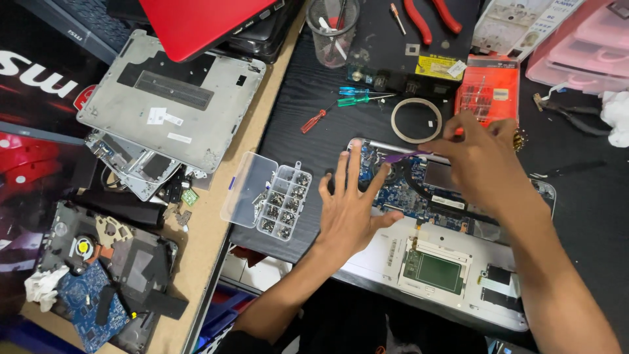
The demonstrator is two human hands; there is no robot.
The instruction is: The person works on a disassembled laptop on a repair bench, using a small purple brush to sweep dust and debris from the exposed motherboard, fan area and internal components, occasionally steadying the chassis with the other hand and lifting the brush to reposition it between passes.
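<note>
An opened laptop (pixel 452 288) lies on the black desk with its blue circuit board (pixel 419 190) and heat pipe exposed. My left hand (pixel 350 210) rests flat on the laptop's left edge, fingers spread, holding nothing. My right hand (pixel 481 157) hovers over the board's upper part, fingers pinched on a thin purple tool (pixel 403 156) that points left across the board. A red handle tip shows by my right fingers.
A clear screw organiser (pixel 275 196) with open lid sits left of the laptop. Beside it lie a tape ring (pixel 416 120), small screwdrivers (pixel 357 97), an orange bit case (pixel 488 88), a mesh cup (pixel 333 29), a grey laptop cover (pixel 173 98) and dismantled parts (pixel 105 275).
</note>
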